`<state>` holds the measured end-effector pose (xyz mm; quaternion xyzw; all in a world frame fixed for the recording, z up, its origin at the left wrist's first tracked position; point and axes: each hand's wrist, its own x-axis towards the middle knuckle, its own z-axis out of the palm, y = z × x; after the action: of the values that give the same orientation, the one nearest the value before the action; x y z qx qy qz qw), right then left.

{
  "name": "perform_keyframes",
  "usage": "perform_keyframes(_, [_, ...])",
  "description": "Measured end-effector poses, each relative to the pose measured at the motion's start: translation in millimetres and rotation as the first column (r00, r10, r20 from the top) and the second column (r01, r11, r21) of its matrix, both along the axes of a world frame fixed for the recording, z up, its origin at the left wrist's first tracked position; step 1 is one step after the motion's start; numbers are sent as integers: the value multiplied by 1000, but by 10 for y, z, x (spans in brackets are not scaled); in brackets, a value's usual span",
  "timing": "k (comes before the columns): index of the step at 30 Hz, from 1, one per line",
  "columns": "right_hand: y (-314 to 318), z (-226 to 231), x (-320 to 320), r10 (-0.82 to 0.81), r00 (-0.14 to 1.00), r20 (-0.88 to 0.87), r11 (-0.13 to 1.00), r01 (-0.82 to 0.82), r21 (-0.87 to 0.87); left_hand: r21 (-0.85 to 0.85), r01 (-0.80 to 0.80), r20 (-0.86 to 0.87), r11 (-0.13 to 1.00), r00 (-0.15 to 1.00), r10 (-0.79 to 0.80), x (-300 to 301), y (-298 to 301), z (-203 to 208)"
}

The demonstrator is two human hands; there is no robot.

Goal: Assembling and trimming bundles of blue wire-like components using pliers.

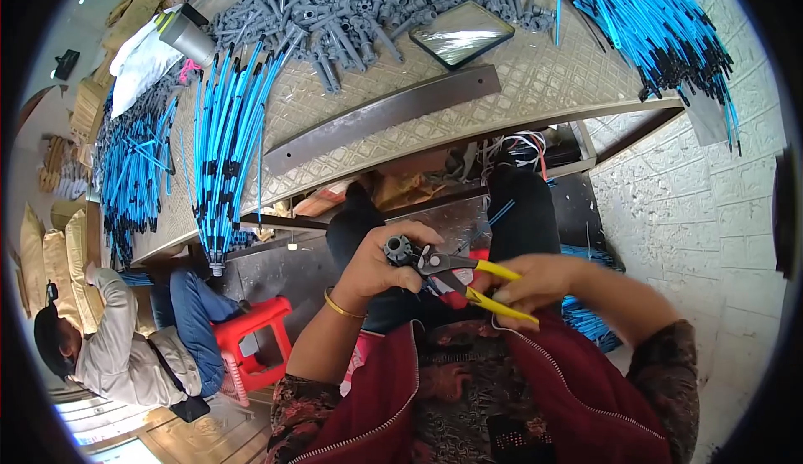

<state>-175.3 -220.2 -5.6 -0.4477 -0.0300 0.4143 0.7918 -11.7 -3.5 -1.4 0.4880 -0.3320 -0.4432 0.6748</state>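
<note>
My left hand is closed around a dark grey plastic fitting with a round ribbed end, held over my lap. In my right hand is a pair of pliers with yellow handles, the handles spread apart. Their dark metal jaws touch or nearly touch the fitting beside my left thumb; whether they grip it I cannot tell. A blue thin rod shows just beyond the jaws, over my right leg. Both hands are below the table's near edge.
On the patterned table lie grey plastic fittings, bundles of blue rods with black ends, a dark metal strip and a glossy dark-framed panel. At left, a person sits near a red stool.
</note>
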Motion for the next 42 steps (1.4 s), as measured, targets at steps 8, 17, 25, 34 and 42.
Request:
perform_keyframes(8, [14,-177,-3,98,952,-291,909,34,415,19,78,72,997,994,-79,57,-15,53])
perform_keyframes(17, [-325,638,299,120,978,-172,976,-148,-162,153,95,159,984,980,-119,-6,-65,227])
perform_keyframes(25, [-269,698,304,135,986,-93,940,-157,-303,170,85,110,982,988,-105,-41,-47,224])
perform_keyframes(34, [57,441,34,20,993,117,878,38,-477,189,45,145,981,987,-74,-76,1,161])
perform_keyframes(42, [-76,686,119,171,841,514,705,260,-660,215,7,215,977,975,-54,-81,-38,156])
